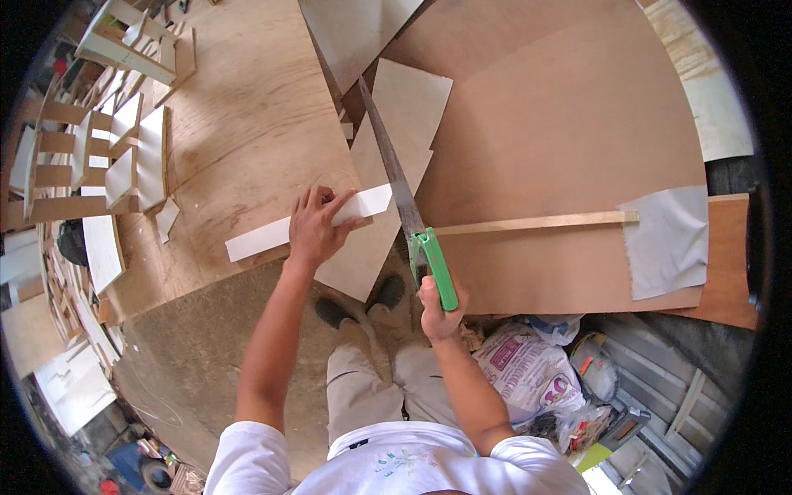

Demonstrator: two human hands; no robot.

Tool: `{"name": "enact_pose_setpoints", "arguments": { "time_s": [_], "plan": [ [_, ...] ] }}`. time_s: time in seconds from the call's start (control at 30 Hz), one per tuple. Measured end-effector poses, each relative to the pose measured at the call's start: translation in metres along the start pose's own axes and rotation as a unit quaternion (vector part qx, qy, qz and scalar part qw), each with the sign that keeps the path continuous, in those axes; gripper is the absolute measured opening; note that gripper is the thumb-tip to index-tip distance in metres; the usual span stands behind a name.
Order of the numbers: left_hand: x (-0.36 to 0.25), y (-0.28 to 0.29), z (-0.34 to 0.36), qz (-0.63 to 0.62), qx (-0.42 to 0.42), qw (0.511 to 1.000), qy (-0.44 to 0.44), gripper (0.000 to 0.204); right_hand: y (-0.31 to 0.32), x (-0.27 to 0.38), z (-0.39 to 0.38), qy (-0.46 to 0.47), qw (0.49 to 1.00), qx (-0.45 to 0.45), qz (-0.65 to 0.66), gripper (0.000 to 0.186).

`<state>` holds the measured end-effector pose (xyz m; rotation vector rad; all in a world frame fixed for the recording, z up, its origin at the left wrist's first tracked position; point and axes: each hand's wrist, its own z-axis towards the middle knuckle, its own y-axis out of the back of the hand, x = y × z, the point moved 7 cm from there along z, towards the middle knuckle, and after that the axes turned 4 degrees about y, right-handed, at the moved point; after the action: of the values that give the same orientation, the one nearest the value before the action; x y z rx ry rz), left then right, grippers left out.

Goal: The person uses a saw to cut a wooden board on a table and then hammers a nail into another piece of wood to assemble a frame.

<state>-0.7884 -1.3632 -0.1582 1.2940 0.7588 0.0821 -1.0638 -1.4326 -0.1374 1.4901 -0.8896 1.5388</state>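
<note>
In the head view my left hand (318, 223) grips a narrow white board strip (256, 242) lying across the edge of the plywood worktop (231, 99). My right hand (439, 309) is closed on the green handle of a hand saw (439, 268). The saw's long blade (388, 153) points away from me and crosses the strip's right end. Beneath it lies a loose pale panel (412, 99). A wooden batten (536, 221) lies on the brown board to the right, with its left end near the saw.
Small white-and-wood frames (124, 148) stand along the worktop's left side. A large brown board (561, 107) fills the right, with a grey cloth (664, 239) on it. Sacks and plastic bags (520, 363) lie below at lower right. My feet (388, 293) are on the floor.
</note>
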Motion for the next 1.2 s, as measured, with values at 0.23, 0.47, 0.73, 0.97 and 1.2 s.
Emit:
{"name": "enact_pose_setpoints", "arguments": {
  "time_s": [0.23,0.47,0.73,0.97,1.2],
  "plan": [
    [0.017,-0.002,0.014,0.015,-0.076,0.995,0.070,0.061,0.001,-0.010,-0.002,0.014,1.000,0.013,0.003,0.018],
    [0.026,-0.030,0.045,0.125,-0.138,0.961,0.204,0.070,-0.008,0.004,0.007,0.004,0.999,0.017,-0.030,0.021],
    [0.021,-0.025,0.048,0.114,-0.092,0.962,0.232,0.078,-0.012,-0.002,0.011,-0.011,1.000,0.003,-0.019,0.024],
    [0.019,-0.023,0.049,0.107,-0.096,0.963,0.227,0.076,-0.017,0.004,0.020,0.007,0.997,0.025,-0.068,0.022],
    [0.018,-0.022,0.050,0.136,-0.085,0.959,0.235,0.073,-0.017,0.008,0.025,-0.003,0.989,0.058,-0.133,0.019]
  ]
}}
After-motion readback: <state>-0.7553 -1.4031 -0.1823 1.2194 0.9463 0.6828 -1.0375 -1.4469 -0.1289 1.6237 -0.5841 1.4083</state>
